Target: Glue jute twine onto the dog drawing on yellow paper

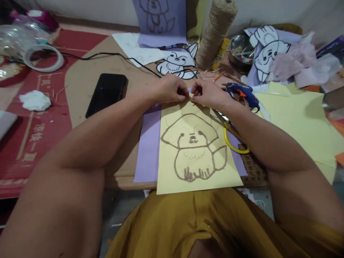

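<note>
Yellow paper [199, 168] lies in front of me, with a seated fox drawn on it, many of its lines laid in brown twine [176, 166]. Other fox lines, such as the ears, show only as thin pencil. Under it sits a purple sheet [147, 150]. At the paper's top edge, my left hand [174, 89] and my right hand [208, 94] meet with fingertips pinched close together. Whatever is between the fingertips is too small to make out. Yellow-handled scissors [228, 138] lie partly under my right forearm.
A blue glue gun [243, 94] lies right of my hand. A twine spool [216, 32] stands behind, beside fox cutouts [178, 59] and a metal bowl [240, 53]. To the left are a black phone [107, 93], a black cable [107, 53] and a tape roll [44, 66].
</note>
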`<state>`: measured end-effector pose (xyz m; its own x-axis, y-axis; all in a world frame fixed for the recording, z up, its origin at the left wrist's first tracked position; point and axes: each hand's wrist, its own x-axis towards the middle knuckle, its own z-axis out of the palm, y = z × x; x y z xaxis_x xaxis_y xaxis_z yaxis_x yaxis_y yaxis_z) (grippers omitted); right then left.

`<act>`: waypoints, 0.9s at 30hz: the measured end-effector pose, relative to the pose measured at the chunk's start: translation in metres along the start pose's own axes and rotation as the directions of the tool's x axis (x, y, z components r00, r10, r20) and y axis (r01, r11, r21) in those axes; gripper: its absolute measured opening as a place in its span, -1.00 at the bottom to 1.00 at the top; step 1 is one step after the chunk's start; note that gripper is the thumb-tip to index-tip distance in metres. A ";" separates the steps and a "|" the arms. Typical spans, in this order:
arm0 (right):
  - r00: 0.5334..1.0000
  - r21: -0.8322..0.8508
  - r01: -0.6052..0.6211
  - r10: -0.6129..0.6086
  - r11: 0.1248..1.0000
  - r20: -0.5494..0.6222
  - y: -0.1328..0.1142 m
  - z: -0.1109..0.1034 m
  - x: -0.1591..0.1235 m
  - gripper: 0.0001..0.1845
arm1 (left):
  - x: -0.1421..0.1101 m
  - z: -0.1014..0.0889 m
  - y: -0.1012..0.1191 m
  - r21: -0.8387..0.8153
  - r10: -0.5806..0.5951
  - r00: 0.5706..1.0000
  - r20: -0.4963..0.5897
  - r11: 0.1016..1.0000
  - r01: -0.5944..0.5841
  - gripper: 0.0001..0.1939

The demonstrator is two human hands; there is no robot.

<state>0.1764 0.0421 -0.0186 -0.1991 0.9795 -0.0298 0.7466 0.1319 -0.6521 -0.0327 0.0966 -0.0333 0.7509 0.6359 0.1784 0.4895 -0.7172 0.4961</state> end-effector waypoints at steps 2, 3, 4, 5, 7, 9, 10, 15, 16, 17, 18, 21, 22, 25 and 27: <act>1.000 0.006 -0.010 0.010 1.000 0.009 -0.001 0.000 0.000 -0.64 | -0.001 0.003 -0.002 -0.006 0.027 0.999 -0.022 1.000 -0.027 -0.71; 1.000 0.009 -0.011 0.011 1.000 0.009 -0.001 0.000 0.000 -0.63 | -0.001 0.004 -0.004 -0.010 0.038 0.999 -0.033 0.999 -0.038 -0.71; 1.000 0.011 -0.010 0.010 1.000 0.006 -0.001 0.000 0.000 -0.62 | -0.002 0.004 -0.005 -0.015 0.047 0.998 -0.037 0.999 -0.048 -0.73; 1.000 0.012 -0.009 0.009 1.000 0.003 0.000 0.001 0.000 -0.62 | -0.003 0.005 -0.005 -0.020 0.053 0.998 -0.034 0.998 -0.054 -0.74; 1.000 0.016 -0.013 0.013 1.000 -0.001 0.000 0.002 0.000 -0.60 | -0.005 0.004 -0.005 -0.024 0.054 0.998 -0.020 0.998 -0.055 -0.76; 1.000 0.023 -0.019 0.019 1.000 -0.002 0.001 0.003 0.000 -0.60 | -0.007 0.002 -0.003 -0.022 0.054 0.999 -0.004 0.998 -0.054 -0.77; 1.000 0.026 -0.022 0.022 0.999 -0.004 0.001 0.003 0.000 -0.60 | -0.008 0.002 -0.002 -0.018 0.055 0.999 -0.003 0.998 -0.055 -0.78; 1.000 0.036 -0.017 0.017 0.999 0.000 0.004 0.005 0.002 -0.62 | -0.011 0.001 0.001 0.029 0.085 0.996 0.002 0.996 -0.085 -0.76; 1.000 0.041 -0.012 0.012 0.999 0.000 0.005 0.005 0.003 -0.62 | -0.012 0.001 0.002 0.036 0.094 0.996 0.008 0.995 -0.094 -0.76; 1.000 0.046 -0.007 0.007 0.999 0.000 0.007 0.005 0.004 -0.63 | -0.012 0.001 0.002 0.040 0.101 0.995 0.006 0.994 -0.101 -0.75; 1.000 0.052 -0.001 0.001 0.999 -0.001 0.008 0.005 0.004 -0.63 | -0.013 0.001 0.003 0.043 0.105 0.994 -0.001 0.994 -0.105 -0.76; 1.000 0.078 0.005 -0.004 0.997 -0.010 0.011 0.005 0.006 -0.67 | -0.014 0.002 0.003 0.046 0.107 0.994 -0.021 0.993 -0.106 -0.77; 1.000 0.089 0.002 0.000 0.996 -0.013 0.012 0.005 0.006 -0.69 | -0.014 0.003 0.003 0.047 0.100 0.995 -0.032 0.994 -0.098 -0.77; 1.000 0.103 -0.012 0.014 0.995 -0.023 0.010 0.006 0.006 -0.70 | -0.015 0.004 0.003 0.055 0.079 0.996 -0.030 0.996 -0.077 -0.79; 0.999 0.093 -0.011 0.014 0.996 -0.033 0.008 0.006 0.005 -0.68 | -0.015 0.004 0.004 0.064 0.072 0.997 -0.027 0.995 -0.070 -0.79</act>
<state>0.1775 0.0473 -0.0286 -0.1675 0.9858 -0.0145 0.6863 0.1060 -0.7196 -0.0402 0.0836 -0.0374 0.7718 0.5903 0.2362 0.4634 -0.7766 0.4267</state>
